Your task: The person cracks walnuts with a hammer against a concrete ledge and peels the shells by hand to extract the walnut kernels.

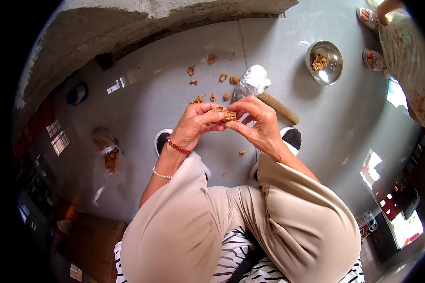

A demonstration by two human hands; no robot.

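A cracked walnut (229,116) is pinched between both hands, above the floor and in front of my knees. My left hand (193,123), with a red bead bracelet and a white one on its wrist, closes thumb and fingers on the walnut's left side. From the right, the thumb and forefinger of my right hand (259,126) grip the same nut. Just beyond the hands lie pieces of walnut shell (223,77) on the floor. A tied plastic bag (251,84) and a wooden stick (279,108) lie beside my right hand.
A steel bowl (334,70) at the upper right holds walnut kernels (319,62). Another person's sandalled feet (374,60) are beside it. At left, a clear plastic bag (107,181) contains whole walnuts (112,159). A rough pale slab (127,26) borders the far side; a cardboard box (95,243) stands lower left.
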